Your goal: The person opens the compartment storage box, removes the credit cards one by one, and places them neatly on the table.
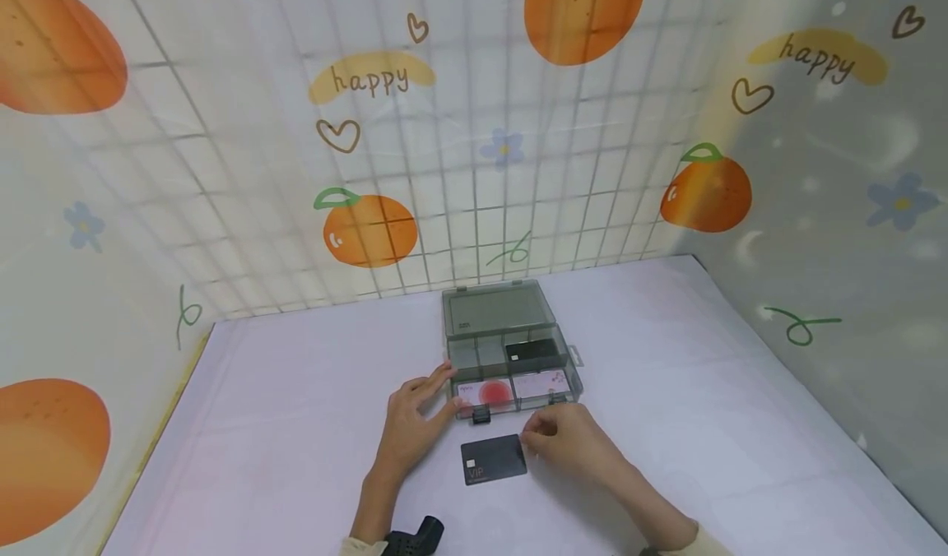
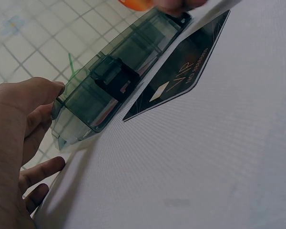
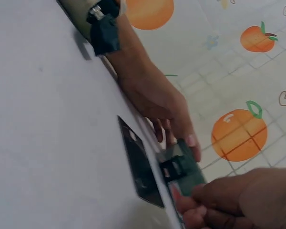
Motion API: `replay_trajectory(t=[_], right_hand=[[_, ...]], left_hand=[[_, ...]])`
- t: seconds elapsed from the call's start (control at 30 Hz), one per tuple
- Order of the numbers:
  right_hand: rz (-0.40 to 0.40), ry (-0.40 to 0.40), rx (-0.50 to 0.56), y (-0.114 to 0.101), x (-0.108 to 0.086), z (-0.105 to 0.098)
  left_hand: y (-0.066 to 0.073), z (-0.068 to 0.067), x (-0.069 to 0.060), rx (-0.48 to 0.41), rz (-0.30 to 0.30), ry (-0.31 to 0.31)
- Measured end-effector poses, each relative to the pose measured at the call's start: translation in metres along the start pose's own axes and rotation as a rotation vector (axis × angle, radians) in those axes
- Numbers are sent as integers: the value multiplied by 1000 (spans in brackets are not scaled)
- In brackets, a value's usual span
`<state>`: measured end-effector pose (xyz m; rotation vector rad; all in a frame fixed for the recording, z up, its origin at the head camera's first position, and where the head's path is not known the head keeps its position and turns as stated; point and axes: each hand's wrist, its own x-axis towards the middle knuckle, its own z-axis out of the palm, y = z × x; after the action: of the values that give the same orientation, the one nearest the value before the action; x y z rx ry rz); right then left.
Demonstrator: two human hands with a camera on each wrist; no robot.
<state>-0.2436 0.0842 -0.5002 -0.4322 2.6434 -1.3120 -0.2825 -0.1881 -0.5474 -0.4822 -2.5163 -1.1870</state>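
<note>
Left hand [image 1: 411, 421], loosely extended, touches grey-green case [image 1: 499, 310]; right hand [image 1: 572, 437], fingers curled, meets black VIP card [image 1: 496, 458] edge, grasp indeterminable.

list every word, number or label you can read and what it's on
"VIP": black card before the box
"NO": same card; characters after it too blurred
"happy": backdrop, twice
Lid mark: too small to read
Red-circle card in box: print too small

White tabletop [image 1: 296, 391], pale grid-patterned backdrop [image 1: 592, 128] behind it, printed oranges [image 1: 370, 231], brown hearts [image 1: 338, 136], blue flowers [image 1: 503, 149], "happy" lettering [image 1: 370, 81]
</note>
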Motion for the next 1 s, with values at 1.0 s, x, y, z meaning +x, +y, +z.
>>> replay_trajectory(t=[1.0], right_hand=[[-225, 42, -424, -4, 53, -7]], left_hand=[[0, 1, 0, 16, 3, 4]])
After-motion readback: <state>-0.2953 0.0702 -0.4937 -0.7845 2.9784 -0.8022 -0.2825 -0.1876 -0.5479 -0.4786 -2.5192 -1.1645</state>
